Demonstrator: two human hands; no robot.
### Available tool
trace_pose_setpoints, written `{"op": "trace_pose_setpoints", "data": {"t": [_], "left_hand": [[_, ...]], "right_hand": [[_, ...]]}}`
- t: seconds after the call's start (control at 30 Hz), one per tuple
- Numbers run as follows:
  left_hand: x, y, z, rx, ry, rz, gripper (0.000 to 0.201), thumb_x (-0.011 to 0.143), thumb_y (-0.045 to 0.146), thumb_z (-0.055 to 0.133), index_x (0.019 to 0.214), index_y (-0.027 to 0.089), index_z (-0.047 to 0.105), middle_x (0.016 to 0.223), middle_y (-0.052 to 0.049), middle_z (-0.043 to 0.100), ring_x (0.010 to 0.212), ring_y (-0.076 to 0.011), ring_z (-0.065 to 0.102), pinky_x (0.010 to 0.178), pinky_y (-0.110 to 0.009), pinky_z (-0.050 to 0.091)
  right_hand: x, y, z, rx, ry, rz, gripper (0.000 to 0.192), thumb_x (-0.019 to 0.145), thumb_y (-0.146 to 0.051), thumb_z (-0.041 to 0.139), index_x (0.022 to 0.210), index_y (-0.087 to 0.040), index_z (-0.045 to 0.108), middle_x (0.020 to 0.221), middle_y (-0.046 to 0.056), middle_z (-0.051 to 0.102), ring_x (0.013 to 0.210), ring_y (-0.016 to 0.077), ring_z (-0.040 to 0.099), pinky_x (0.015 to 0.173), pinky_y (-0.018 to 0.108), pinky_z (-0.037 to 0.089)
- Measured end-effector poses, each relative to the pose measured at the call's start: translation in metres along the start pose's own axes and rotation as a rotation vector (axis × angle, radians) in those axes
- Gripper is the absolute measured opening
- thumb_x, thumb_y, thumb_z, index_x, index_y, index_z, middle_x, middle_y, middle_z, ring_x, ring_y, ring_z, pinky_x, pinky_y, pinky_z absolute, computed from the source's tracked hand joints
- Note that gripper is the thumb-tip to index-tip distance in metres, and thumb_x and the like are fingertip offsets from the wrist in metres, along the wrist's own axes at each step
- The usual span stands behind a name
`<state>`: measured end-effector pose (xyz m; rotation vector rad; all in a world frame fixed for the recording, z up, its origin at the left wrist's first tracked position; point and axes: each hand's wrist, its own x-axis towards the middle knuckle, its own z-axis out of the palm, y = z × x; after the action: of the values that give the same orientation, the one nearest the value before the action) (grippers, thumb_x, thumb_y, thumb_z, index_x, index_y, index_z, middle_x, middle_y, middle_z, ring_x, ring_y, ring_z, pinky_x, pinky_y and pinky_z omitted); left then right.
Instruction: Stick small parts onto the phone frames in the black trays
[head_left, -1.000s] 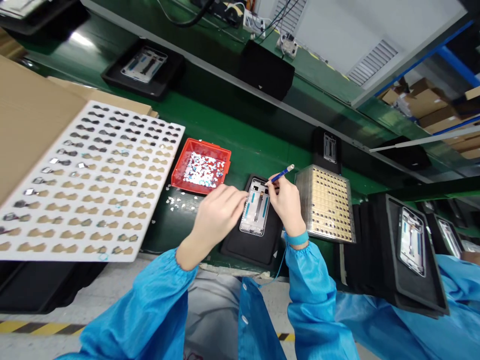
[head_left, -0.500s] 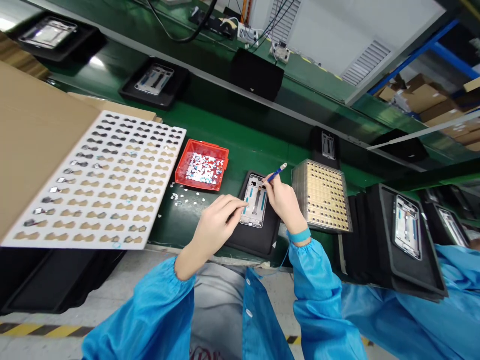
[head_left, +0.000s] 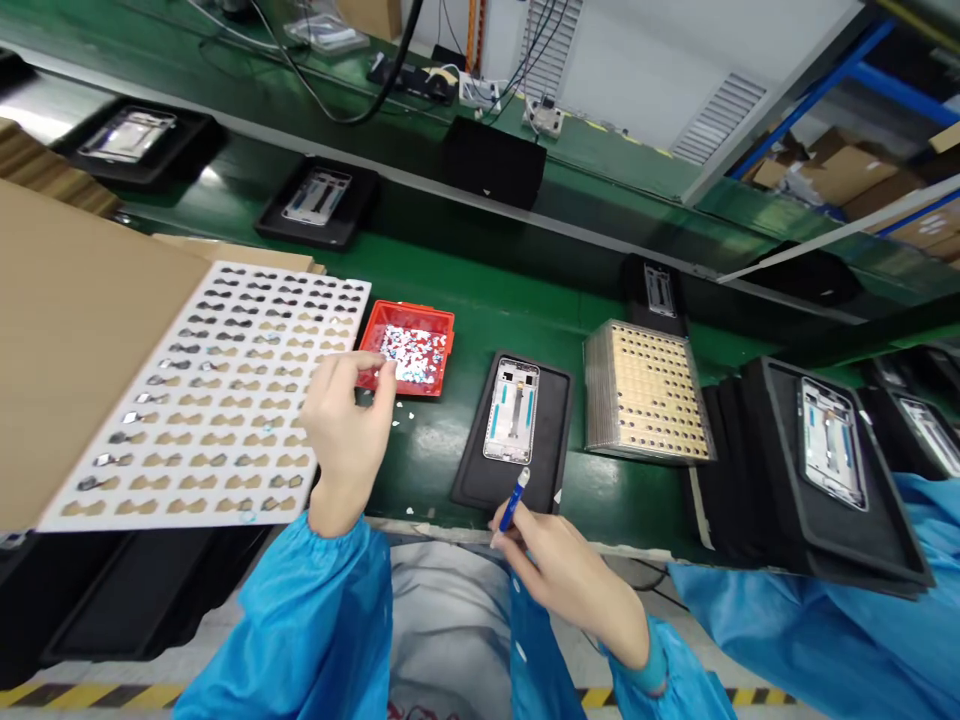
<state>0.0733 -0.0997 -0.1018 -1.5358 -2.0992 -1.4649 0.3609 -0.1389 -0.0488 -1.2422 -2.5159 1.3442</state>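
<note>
A silver phone frame [head_left: 511, 410] lies in a black tray [head_left: 546, 420] on the green bench, with neither hand on it. My right hand [head_left: 559, 575] is at the bench's near edge below the tray and grips a blue pen-like tool [head_left: 514, 500], tip up. My left hand [head_left: 346, 425] hovers between the white sheet of small parts [head_left: 217, 385] and the red bin [head_left: 409, 348], fingers pinched near the bin's near left corner. Whether a scrap is between the fingers is too small to tell.
A stack of gold perforated sheets [head_left: 646, 392] stands right of the tray. More black trays with frames [head_left: 829, 450] are stacked at the right, others [head_left: 319, 200] ride the far belt. Brown cardboard [head_left: 67, 330] lies at left. A co-worker's blue sleeve [head_left: 825, 630] is at lower right.
Both hands left the phone frame. My right hand drew back to the near edge with the tool. My left hand moved left toward the red bin. The view tilted downward.
</note>
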Motion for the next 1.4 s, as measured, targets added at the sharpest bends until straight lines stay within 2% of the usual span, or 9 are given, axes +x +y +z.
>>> {"op": "trace_pose_setpoints", "data": {"t": [0.13,0.3,0.5,0.67,0.77,0.87,1.07,1.23,1.4], "left_hand": [[-0.009,0.010,0.003,-0.054,-0.025,0.046,0.017,0.106,0.027,0.059,0.098,0.020,0.072,0.093,-0.007,0.078,0.089,-0.0237,0.074,0.084,-0.034,0.055],[-0.015,0.023,-0.011,-0.124,-0.029,0.029,0.018,0.107,0.026,0.058,0.097,0.021,0.073,0.093,-0.005,0.079,0.088,-0.0206,0.076,0.084,-0.031,0.057],[0.004,0.029,-0.071,-0.156,-0.094,-0.018,0.019,0.105,0.034,0.062,0.100,0.025,0.078,0.100,-0.002,0.083,0.096,-0.0211,0.078,0.093,-0.032,0.061],[0.056,0.004,-0.105,-0.090,-0.221,-0.036,0.027,0.098,0.050,0.064,0.099,0.031,0.083,0.103,0.000,0.085,0.098,-0.0261,0.079,0.090,-0.035,0.065],[0.105,-0.024,-0.083,-0.016,-0.401,-0.117,0.037,0.098,0.054,0.058,0.108,0.028,0.083,0.115,-0.002,0.085,0.105,-0.0284,0.078,0.092,-0.036,0.065],[0.157,-0.057,-0.038,0.197,-0.571,-0.229,0.040,0.101,0.041,0.054,0.126,0.022,0.078,0.134,-0.007,0.079,0.122,-0.0274,0.074,0.111,-0.037,0.056],[0.226,-0.108,0.035,0.449,-0.480,-0.383,0.036,0.104,0.042,0.070,0.128,0.015,0.071,0.136,-0.014,0.071,0.129,-0.0308,0.067,0.114,-0.055,0.053],[0.251,-0.126,0.061,0.439,-0.467,-0.401,0.034,0.105,0.045,0.073,0.124,0.016,0.071,0.122,-0.009,0.074,0.107,-0.0244,0.074,0.095,-0.046,0.064],[0.259,-0.120,0.072,0.412,-0.444,-0.318,0.035,0.104,0.043,0.074,0.126,0.016,0.070,0.120,-0.009,0.073,0.103,-0.0230,0.074,0.089,-0.041,0.065]], "right_hand": [[0.009,0.012,0.006,-0.176,0.094,0.064,0.015,0.111,-0.019,0.049,0.122,-0.023,0.058,0.105,0.009,0.081,0.092,0.0268,0.081,0.079,0.033,0.056],[0.067,0.027,-0.018,-0.329,0.230,0.098,0.016,0.110,-0.021,0.051,0.124,-0.020,0.059,0.106,0.013,0.081,0.096,0.0292,0.080,0.081,0.035,0.056],[0.161,0.054,-0.071,-0.296,0.479,0.078,0.011,0.103,-0.017,0.057,0.112,-0.021,0.062,0.112,0.016,0.077,0.106,0.0298,0.074,0.093,0.038,0.057],[0.222,0.076,-0.098,-0.140,0.619,-0.014,0.009,0.098,-0.018,0.059,0.093,-0.023,0.064,0.111,0.015,0.075,0.117,0.0312,0.070,0.110,0.046,0.054],[0.242,0.087,-0.099,0.006,0.699,-0.096,0.013,0.097,-0.025,0.059,0.085,-0.025,0.064,0.113,0.013,0.077,0.130,0.0331,0.067,0.120,0.051,0.049],[0.254,0.096,-0.096,0.174,0.803,-0.155,0.020,0.101,-0.041,0.060,0.090,-0.026,0.068,0.127,0.015,0.077,0.143,0.0356,0.061,0.126,0.056,0.043],[0.227,0.088,-0.052,0.454,0.958,-0.164,0.070,0.103,-0.077,0.045,0.130,-0.018,0.069,0.136,0.024,0.075,0.125,0.0360,0.075,0.109,0.055,0.060],[0.181,0.071,0.004,0.688,0.788,-0.170,0.059,0.100,-0.078,0.061,0.117,-0.024,0.075,0.135,0.020,0.078,0.118,0.0346,0.080,0.094,0.048,0.068],[0.178,0.062,-0.003,0.845,0.711,-0.116,0.066,0.093,-0.086,0.065,0.113,-0.023,0.071,0.129,0.019,0.078,0.108,0.0320,0.081,0.075,0.041,0.070]]}}
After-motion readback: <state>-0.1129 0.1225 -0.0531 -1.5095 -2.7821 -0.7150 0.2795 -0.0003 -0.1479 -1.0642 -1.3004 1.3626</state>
